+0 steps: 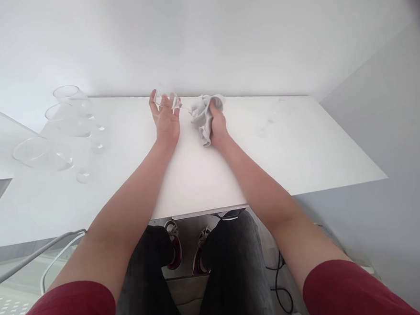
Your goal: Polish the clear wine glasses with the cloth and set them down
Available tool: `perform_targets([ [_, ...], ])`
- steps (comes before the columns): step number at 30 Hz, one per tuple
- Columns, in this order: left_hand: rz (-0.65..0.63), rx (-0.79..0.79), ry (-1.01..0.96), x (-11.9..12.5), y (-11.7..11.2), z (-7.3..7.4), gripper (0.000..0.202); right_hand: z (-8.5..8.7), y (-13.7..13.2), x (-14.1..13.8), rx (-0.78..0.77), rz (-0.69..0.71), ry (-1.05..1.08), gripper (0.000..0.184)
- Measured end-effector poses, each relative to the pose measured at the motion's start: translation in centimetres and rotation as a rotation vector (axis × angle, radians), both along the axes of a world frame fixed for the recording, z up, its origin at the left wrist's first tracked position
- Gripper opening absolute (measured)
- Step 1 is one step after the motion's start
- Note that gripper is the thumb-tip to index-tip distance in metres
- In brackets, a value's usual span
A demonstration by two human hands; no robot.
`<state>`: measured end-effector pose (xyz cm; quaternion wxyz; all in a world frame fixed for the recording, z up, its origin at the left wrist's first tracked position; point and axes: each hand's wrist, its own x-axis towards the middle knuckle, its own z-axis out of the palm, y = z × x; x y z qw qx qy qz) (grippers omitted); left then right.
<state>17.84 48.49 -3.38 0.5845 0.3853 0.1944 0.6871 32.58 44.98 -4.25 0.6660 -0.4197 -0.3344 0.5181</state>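
Observation:
My left hand (167,122) is wrapped round the bowl of a clear wine glass (169,102), its fingers spread along the glass. The glass lies sideways above the white table, and its stem end points toward a crumpled light grey cloth (202,116). Close by on the right, my right hand (218,121) grips that cloth, thumb on top. Folds of cloth hide most of the right fingers. Whether the cloth covers the glass's foot, I cannot tell.
Three clear stemmed glasses, the nearest glass (42,155) among them, stand at the left of the white table (197,177). A faint transparent glass (277,112) is at the right. A white wall (194,38) rises behind. Cables (37,258) run at the lower left.

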Motion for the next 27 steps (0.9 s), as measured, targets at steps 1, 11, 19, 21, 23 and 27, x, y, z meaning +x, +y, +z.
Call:
perform_targets([
  [1,-0.027,0.029,0.011,0.1,-0.2,0.1,0.038,0.2,-0.2,-0.3,-0.018,0.063,0.027,0.045],
  [11,-0.146,0.144,-0.021,0.0,-0.6,0.4,0.032,1.1,-0.8,-1.2,-0.026,0.107,0.058,0.045],
  [19,-0.270,0.138,0.094,1.0,-1.8,1.3,0.051,1.2,-0.8,-1.0,-0.141,-0.028,0.080,0.031],
  [21,-0.303,0.136,0.097,1.1,-1.9,1.3,0.056,1.6,-1.0,-0.4,-0.158,0.019,0.117,0.031],
  [23,-0.318,0.113,0.098,1.1,-2.0,1.5,0.054,2.0,-1.2,0.1,-0.150,0.142,0.152,0.035],
  [27,-0.335,0.104,0.077,1.2,-2.1,1.6,0.050,2.5,-1.5,0.6,-0.129,0.244,0.143,0.037],
])
